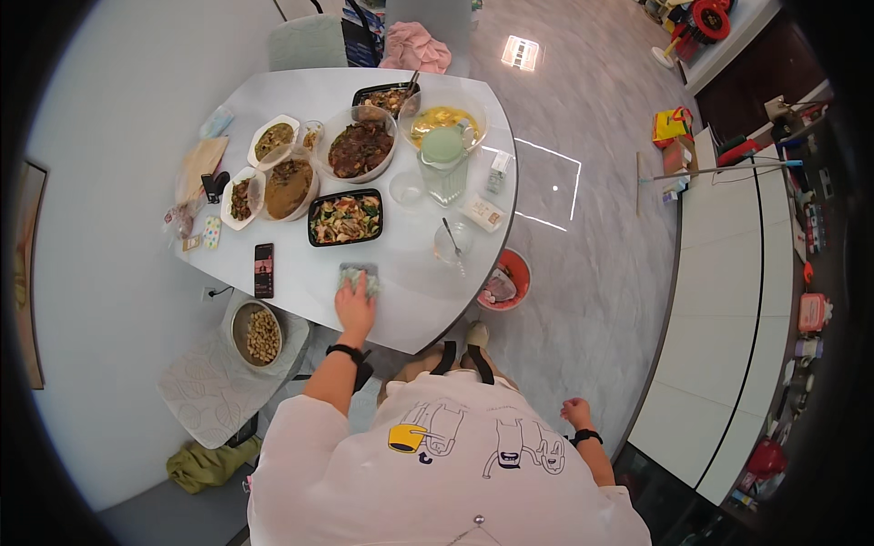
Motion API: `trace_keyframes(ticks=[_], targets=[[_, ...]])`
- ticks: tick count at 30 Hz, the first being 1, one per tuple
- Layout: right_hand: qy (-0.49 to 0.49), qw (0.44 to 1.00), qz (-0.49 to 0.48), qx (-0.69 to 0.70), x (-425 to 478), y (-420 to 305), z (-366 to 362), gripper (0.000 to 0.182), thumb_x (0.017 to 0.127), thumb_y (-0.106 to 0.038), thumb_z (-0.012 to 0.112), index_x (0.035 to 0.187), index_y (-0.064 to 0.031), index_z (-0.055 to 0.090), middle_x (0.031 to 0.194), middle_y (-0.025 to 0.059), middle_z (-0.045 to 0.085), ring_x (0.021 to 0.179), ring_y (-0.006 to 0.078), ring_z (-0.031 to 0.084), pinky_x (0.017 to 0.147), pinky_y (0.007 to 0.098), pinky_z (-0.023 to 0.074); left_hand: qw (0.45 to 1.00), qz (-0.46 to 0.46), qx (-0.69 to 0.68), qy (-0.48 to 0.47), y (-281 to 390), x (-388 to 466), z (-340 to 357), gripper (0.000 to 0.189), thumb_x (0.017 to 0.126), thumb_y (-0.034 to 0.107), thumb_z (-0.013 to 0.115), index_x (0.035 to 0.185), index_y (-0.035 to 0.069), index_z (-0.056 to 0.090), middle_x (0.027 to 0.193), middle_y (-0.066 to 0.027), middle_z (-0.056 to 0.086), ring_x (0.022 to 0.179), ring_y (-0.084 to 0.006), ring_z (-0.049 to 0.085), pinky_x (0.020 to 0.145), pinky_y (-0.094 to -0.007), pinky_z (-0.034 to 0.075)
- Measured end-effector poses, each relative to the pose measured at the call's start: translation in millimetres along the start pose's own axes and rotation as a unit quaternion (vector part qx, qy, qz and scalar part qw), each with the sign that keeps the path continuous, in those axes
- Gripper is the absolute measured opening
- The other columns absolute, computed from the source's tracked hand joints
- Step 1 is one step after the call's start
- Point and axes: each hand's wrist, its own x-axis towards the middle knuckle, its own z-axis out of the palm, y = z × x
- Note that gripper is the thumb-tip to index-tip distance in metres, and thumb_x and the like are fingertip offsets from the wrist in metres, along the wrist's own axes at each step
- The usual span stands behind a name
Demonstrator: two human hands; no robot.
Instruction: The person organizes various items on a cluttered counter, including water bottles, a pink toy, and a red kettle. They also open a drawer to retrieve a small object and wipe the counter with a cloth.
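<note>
My left hand (355, 307) presses a folded green-and-grey cloth (359, 278) flat on the white table (403, 300), near its front edge. Beyond it stands a black tray of stir-fried food (345, 217), and a smartphone (263, 270) lies to the left. To the right is a clear glass bowl (453, 242) with a spoon in it. My right hand (575, 411) hangs beside my body, off the table, with fingers curled; whether it holds anything is not clear.
Several food containers, a lidded plastic pitcher (444, 167), a clear cup (407, 188) and a tissue pack (483, 212) stand farther back. A red bin (517, 280) is on the floor by the table's right edge. A metal bowl of nuts (257, 334) rests on a chair at the left.
</note>
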Motion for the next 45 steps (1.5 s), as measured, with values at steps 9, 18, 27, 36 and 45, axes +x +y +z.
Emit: trace_keyframes(ticks=[9, 18, 27, 36, 45], targets=[[0.024, 0.997, -0.066, -0.025, 13.7, 9.3, -12.6, 0.017, 0.09, -0.013, 0.06, 0.093, 0.004, 0.064, 0.071, 0.0114, 0.067, 0.059, 0.0196, 0.066, 0.053, 0.031, 0.0528, 0.977, 0.205, -0.003, -0.067, 107.1, -10.9, 3.0, 0.06, 0.081, 0.024, 0.068, 0.139, 0.021, 0.053, 0.149, -0.0237, 0.036, 0.127, -0.042, 0.04, 0.112, -0.0549, 0.027], [-0.002, 0.937, -0.273, -0.218, 45.4, -116.2, 11.9, 0.023, 0.085, -0.02, 0.063, 0.095, 0.0007, 0.067, 0.086, 0.0184, 0.069, 0.078, 0.0332, 0.067, 0.071, 0.0416, 0.0534, 0.961, 0.247, -0.083, -0.092, 138.1, -44.7, -0.8, 0.054, 0.082, 0.021, 0.069, 0.134, 0.016, 0.055, 0.145, -0.0177, 0.043, 0.122, -0.0376, 0.046, 0.107, -0.0493, 0.035], [-0.222, 0.744, -0.623, -0.097, -1.1, -339.6, 180.8, 0.028, 0.079, -0.002, 0.059, 0.107, -0.0026, 0.059, 0.105, 0.0184, 0.058, 0.095, 0.0375, 0.058, 0.083, 0.0415, 0.0495, 0.968, 0.058, -0.239, -0.039, 148.2, -47.5, 23.1, 0.037, 0.081, 0.002, 0.067, 0.117, 0.003, 0.058, 0.121, -0.0198, 0.056, 0.103, -0.0371, 0.057, 0.086, -0.0409, 0.05], [-0.174, 0.701, -0.632, -0.281, -20.0, -331.1, 233.6, 0.057, 0.089, -0.002, 0.047, 0.145, 0.0047, 0.035, 0.154, 0.018, 0.031, 0.129, 0.0297, 0.049, 0.104, 0.0349, 0.0442, 0.916, -0.064, -0.393, -0.048, 141.5, -48.1, 44.9, 0.047, 0.082, -0.006, 0.06, 0.128, -0.004, 0.05, 0.097, -0.0121, 0.063, 0.083, -0.0217, 0.065, 0.074, -0.0331, 0.053], [-0.042, 0.584, -0.715, -0.383, -11.4, -325.4, 201.1, 0.051, 0.087, -0.01, 0.051, 0.137, -0.0004, 0.048, 0.149, 0.0124, 0.042, 0.137, 0.0252, 0.041, 0.115, 0.0385, 0.0318, 0.964, 0.067, -0.239, -0.09, 116.9, -37.6, 12.3, 0.073, 0.073, -0.002, 0.072, 0.139, -0.002, 0.041, 0.117, -0.018, 0.053, 0.096, -0.031, 0.06, 0.085, -0.0402, 0.051]])
